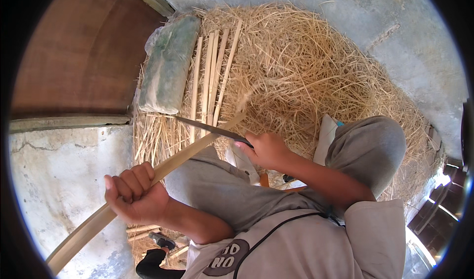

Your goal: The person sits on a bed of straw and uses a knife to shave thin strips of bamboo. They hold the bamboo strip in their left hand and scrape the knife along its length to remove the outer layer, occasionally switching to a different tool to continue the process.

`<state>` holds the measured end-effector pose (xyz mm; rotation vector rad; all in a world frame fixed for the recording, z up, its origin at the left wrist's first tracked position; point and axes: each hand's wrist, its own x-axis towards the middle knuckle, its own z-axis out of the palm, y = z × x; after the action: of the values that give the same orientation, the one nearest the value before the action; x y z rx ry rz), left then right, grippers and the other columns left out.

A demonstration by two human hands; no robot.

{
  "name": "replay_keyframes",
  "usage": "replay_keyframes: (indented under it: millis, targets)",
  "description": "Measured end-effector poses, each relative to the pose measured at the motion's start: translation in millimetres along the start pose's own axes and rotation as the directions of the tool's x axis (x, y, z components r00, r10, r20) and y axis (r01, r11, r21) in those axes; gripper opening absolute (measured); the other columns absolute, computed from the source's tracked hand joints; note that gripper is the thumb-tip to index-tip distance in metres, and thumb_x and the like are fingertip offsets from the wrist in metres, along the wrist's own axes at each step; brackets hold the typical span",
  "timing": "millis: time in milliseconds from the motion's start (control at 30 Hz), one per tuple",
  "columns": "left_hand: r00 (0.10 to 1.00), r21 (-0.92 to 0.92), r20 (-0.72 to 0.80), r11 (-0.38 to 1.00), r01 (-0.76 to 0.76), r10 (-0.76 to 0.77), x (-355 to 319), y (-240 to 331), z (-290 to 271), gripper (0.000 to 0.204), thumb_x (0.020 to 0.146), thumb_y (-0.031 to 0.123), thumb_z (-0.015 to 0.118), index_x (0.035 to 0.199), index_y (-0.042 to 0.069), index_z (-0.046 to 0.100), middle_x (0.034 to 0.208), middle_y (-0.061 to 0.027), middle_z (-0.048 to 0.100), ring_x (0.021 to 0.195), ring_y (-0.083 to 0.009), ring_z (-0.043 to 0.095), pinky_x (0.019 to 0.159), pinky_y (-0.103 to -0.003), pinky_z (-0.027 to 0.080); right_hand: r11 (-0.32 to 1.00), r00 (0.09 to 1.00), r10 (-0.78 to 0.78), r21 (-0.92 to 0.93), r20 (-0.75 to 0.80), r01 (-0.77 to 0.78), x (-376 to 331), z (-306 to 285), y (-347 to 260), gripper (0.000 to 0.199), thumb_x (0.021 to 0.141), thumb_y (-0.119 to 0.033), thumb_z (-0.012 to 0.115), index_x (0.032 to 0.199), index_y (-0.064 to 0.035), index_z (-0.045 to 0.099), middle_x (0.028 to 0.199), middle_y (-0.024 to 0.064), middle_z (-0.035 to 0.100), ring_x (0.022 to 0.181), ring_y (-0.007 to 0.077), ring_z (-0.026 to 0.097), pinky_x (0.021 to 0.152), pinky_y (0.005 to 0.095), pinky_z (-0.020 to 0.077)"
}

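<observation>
My left hand (134,194) is clamped around a long, flat bamboo strip (148,180), fingers curled over its top edge and thumb underneath, low on the left side of what I see. The strip runs as a slant from the near left corner, past my fist, up toward the middle, where its far tip (239,115) rests over the straw. My right hand (266,149) is closed tight on the handle of a dark-bladed knife (207,127), and the blade reaches out to the left and crosses the strip close to its far end, its edge lying against the pale wood. The two hands are well apart, the left nearer to me and lower, the right farther out and nearer the centre. Under my arms are my bent knees in grey trousers (222,185), the right knee (368,148) raised on the right. Beyond the knife a big heap of dry straw (306,67) spreads across the far middle of the floor. On its left part lie several thin, straight bamboo slats (212,76), side by side and pointing away from me. Just left of them sits a greenish, plastic-wrapped bundle (168,64). A reddish-brown wooden panel (84,52) fills the far left, and the grey concrete floor (54,180) shows bare below it.
</observation>
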<state>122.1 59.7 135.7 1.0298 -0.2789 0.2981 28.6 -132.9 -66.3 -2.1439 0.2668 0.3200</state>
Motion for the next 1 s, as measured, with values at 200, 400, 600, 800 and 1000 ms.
replay_keyframes:
  millis: [200, 400, 600, 800, 1000]
  targets:
    - [0.945, -0.229, 0.326, 0.972, 0.048, 0.031, -11, 39, 0, 0.054, 0.105, 0.024, 0.047, 0.056, 0.023, 0.022, 0.046, 0.0075, 0.019, 0.042, -0.0085, 0.008, 0.045, -0.030, 0.013, 0.905, 0.895, 0.366, -0.128, -0.256, -0.407, 25, -7, 103, 0.059, 0.106, -0.052, 0.044, 0.097, -0.0007, 0.072, 0.078, 0.0225, 0.071, 0.081, 0.0382, 0.072, 0.076, 0.0514, 0.0562]
    - [0.956, -0.296, 0.276, 0.955, -0.010, 0.095, -11, 48, -11, 0.053, 0.103, 0.021, 0.049, 0.057, 0.024, 0.022, 0.047, 0.0072, 0.017, 0.045, -0.0092, 0.010, 0.051, -0.031, 0.015, 0.897, 0.897, 0.388, -0.136, -0.210, -0.420, 27, 8, 101, 0.062, 0.104, -0.055, 0.044, 0.094, -0.0010, 0.073, 0.083, 0.0207, 0.072, 0.083, 0.0406, 0.072, 0.079, 0.0518, 0.0562]
    - [0.998, -0.224, 0.048, 0.974, -0.033, 0.045, -5, 12, -5, 0.053, 0.102, 0.023, 0.050, 0.056, 0.023, 0.023, 0.046, 0.0059, 0.019, 0.045, -0.0087, 0.010, 0.049, -0.031, 0.015, 0.901, 0.910, 0.388, -0.147, -0.150, -0.408, 29, 12, 103, 0.056, 0.103, -0.051, 0.048, 0.095, -0.0011, 0.073, 0.086, 0.0199, 0.072, 0.086, 0.0387, 0.071, 0.079, 0.0515, 0.0563]
    - [0.983, -0.147, 0.184, 0.989, 0.009, 0.018, -8, -27, 7, 0.052, 0.100, 0.025, 0.049, 0.057, 0.021, 0.021, 0.048, 0.0045, 0.017, 0.047, -0.0095, 0.010, 0.050, -0.032, 0.016, 0.698, 0.956, 0.256, -0.657, -0.142, -0.285, 14, -11, 89, 0.045, 0.098, -0.041, 0.062, 0.120, -0.0014, 0.066, 0.104, 0.0227, 0.068, 0.102, 0.0370, 0.068, 0.092, 0.0486, 0.0527]
    - [0.987, -0.087, 0.136, 0.992, 0.096, -0.084, -7, -50, 28, 0.051, 0.098, 0.021, 0.050, 0.058, 0.021, 0.018, 0.051, 0.0028, 0.015, 0.051, -0.0114, 0.016, 0.056, -0.032, 0.022, 0.987, 0.844, -0.127, 0.015, -0.521, 0.157, -99, -187, -62, 0.031, 0.101, -0.039, 0.060, 0.110, -0.0111, 0.070, 0.103, 0.0104, 0.074, 0.095, 0.0269, 0.070, 0.083, 0.0430, 0.0535]
